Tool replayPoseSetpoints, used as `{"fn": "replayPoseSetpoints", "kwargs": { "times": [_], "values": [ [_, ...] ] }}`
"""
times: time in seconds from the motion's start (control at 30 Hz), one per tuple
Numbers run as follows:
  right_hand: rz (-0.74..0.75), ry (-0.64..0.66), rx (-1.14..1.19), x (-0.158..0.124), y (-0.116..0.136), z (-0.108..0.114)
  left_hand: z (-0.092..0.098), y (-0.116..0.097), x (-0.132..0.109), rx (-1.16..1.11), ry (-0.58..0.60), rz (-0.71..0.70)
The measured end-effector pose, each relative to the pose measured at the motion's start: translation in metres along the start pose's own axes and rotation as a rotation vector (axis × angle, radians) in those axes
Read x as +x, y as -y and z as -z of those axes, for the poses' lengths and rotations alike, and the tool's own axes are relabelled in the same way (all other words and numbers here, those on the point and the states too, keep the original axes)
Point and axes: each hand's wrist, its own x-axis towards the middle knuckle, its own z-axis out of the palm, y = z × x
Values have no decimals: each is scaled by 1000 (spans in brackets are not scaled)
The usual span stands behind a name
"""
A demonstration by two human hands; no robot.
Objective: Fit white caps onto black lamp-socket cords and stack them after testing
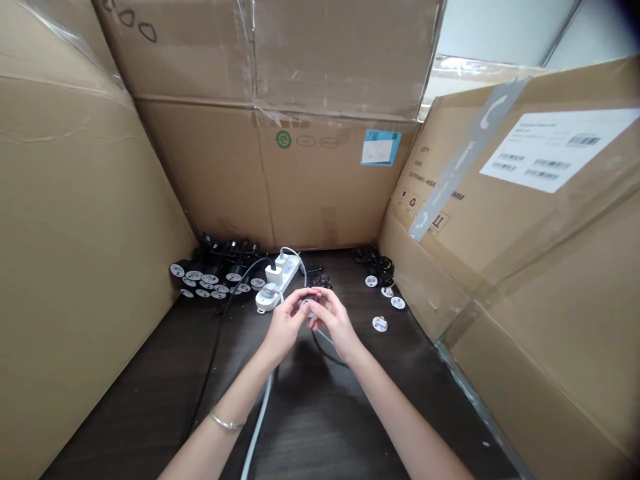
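Pinching a small round white disc [307,306] was a two-hand job: the left hand [284,323] and right hand [335,321] came together, fingers clamped on it, probably because it was so tiny. It sat just in front of a white power strip [278,283]. More discs lay in a pile [205,281], and a loose disc [380,324] sat off to the right. Cardboard boxes [80,200] hemmed in the dark table [150,393], and a white cable [259,420] ran up toward the hands.
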Motion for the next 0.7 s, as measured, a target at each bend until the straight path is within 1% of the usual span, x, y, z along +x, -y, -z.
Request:
{"fn": "replayPoseSetpoints", "kwargs": {
  "times": [0.13, 0.33, 0.5, 0.63, 0.7],
  "values": [
    [-7, 53, 23, -2, 0, -2, 0, -1, 0, -30, -16, 32],
    [-40, 93, 58, -2, -2, -1, 5, 2, 3, -149, 13, 117],
    [-45, 55, 47, 0, -8, -1, 6, 1, 1, -115, 5, 118],
    [49, -31, -51, 0, -13, -1, 5, 1, -2, 13, 21, 94],
    [99, -32, -125, -1, -13, -1, 4, 2, -2, 64, 22, 82]
  ]
}}
